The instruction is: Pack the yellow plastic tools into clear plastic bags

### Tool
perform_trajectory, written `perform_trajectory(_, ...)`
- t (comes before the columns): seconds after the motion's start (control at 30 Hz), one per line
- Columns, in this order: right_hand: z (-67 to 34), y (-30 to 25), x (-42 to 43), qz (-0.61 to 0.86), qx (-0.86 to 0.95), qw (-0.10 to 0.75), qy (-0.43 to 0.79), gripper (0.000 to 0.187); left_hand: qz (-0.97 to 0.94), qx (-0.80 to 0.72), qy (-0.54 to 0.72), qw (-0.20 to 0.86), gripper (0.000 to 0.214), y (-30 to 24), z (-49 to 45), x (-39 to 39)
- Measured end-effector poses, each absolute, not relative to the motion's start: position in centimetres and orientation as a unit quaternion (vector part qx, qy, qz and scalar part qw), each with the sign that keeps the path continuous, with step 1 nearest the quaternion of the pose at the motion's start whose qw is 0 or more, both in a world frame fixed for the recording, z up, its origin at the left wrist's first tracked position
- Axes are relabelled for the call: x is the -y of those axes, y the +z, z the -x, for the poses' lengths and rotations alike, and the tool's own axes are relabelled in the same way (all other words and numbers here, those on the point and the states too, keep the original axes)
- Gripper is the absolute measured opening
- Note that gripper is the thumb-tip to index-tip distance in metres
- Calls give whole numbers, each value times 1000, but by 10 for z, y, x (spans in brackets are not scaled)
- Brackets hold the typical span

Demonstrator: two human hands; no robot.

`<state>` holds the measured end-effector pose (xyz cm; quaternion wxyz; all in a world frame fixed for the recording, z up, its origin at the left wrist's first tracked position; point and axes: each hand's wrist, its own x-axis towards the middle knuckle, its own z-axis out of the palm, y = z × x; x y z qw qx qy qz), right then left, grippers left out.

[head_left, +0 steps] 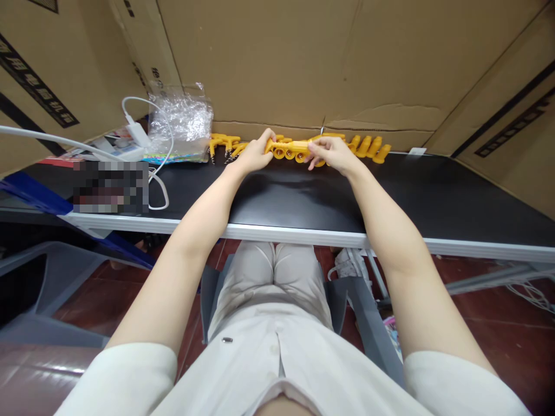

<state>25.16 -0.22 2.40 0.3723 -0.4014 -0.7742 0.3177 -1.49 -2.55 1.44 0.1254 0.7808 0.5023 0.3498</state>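
My left hand (260,151) is closed round the left end of a yellow ribbed plastic tube (293,147), held level just above the tabletop. At its other end, the fingers of my right hand (332,155) pinch the tube. Behind and below it lie several hollow yellow pieces, their round open ends (289,154) facing me. To the left of my left hand are yellow T-shaped handles (225,140) with metal spirals. A row of short yellow tubes (372,147) stands to the right of my right hand. A thin metal point (322,127) sticks up behind that hand.
The black tabletop (433,196) has a pale metal front edge (303,234). Cardboard walls (303,63) close off the back and sides. On the left are clear plastic bags (180,118), a white charger (137,133) with its cable, and a blurred-out patch (110,186).
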Motion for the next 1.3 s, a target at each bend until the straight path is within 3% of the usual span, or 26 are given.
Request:
perform_trajectory(0.27, -246, 27, 6, 440, 737, 384, 340, 90, -777, -503, 357, 125, 48, 16, 9, 28)
perform_trajectory(0.57, -252, 27, 2, 392, 777, 403, 282, 84, -765, -522, 361, 111, 46, 13, 11, 24)
perform_trajectory(0.93, -243, 27, 7, 427, 734, 415, 325, 93, -772, -498, 378, 118, 40, 16, 4, 31)
perform_trajectory(1.3, -242, 28, 10, 447, 724, 408, 332, 87, -770, -505, 371, 124, 31, 17, 4, 34)
